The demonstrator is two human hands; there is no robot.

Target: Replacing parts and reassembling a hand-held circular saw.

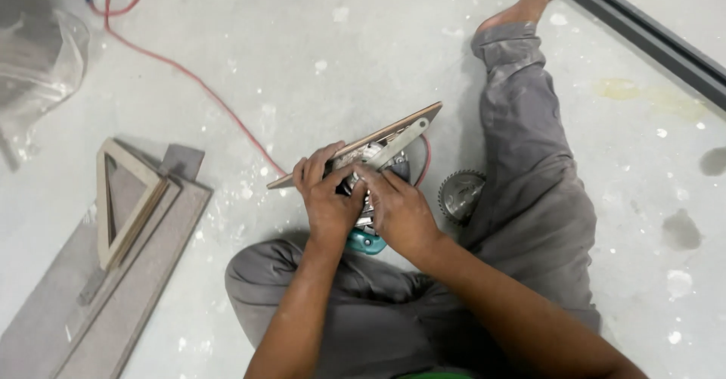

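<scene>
Left hand (327,197) — fingers curled over the upper body of a circular saw (376,169), thumb and fingertips pressed on the metal housing near its middle; grasping. Right hand (398,211) — laid against the saw from the person's right, fingers bent onto the same central part, touching the left hand's fingertips; it grips or pinches something small there, too hidden by the fingers to make out.

The saw is held tipped on its side above the person's lap, its flat base plate (363,143) turned up and slanting from lower left to upper right, brown along the edge. A pale metal bracket lies along the plate. Teal handle (365,242) shows just below the two wrists.

A loose toothed saw blade (460,194) lies flat on the floor just beside the right hand, against the person's grey trouser leg (538,167). The person sits on the floor, one leg folded, the other stretched out toward the top of the view, foot bare.

A red cable (189,73) runs from the saw across the grey concrete floor (318,46) to the upper left corner. At left, well apart — a triangular wooden frame (121,201) resting on long grey boards (113,296). Clear plastic sheet (38,61) at far upper left. Dark metal rail (658,42) at upper right.
</scene>
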